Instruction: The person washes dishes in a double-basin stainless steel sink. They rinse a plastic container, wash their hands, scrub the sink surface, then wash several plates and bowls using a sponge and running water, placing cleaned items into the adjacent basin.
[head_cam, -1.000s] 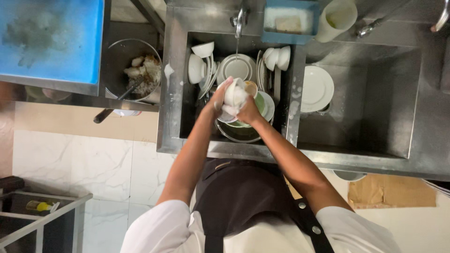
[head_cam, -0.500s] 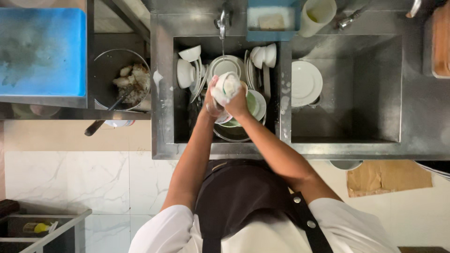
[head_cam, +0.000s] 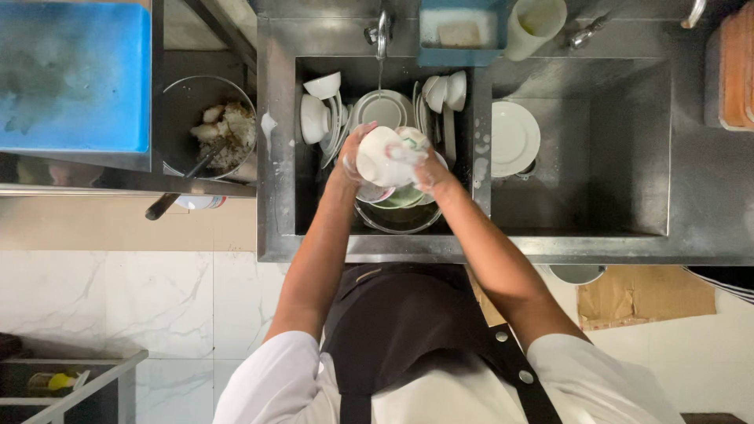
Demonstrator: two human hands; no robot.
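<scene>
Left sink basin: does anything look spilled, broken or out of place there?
Nothing looks broken. Both hands, left hand and right hand, hold a white bowl over stacked dishes. White suds are smeared on the sink rim, normal for washing.

lighting: even, soft light is falling from overhead, bright enough throughout. the steel sink (head_cam: 275, 157) is giving off dull sheen along its near rim, with no hard glare. the white plate (head_cam: 514, 138) in the right basin and the white bowl (head_cam: 385, 155) are reading nearly blown out. the left basin's near wall is sitting in shadow. focus: sharp at centre; the hands are showing slight motion blur. edges: the near left corner is darkening, and straight lines are bowing slightly at the frame's sides.
</scene>
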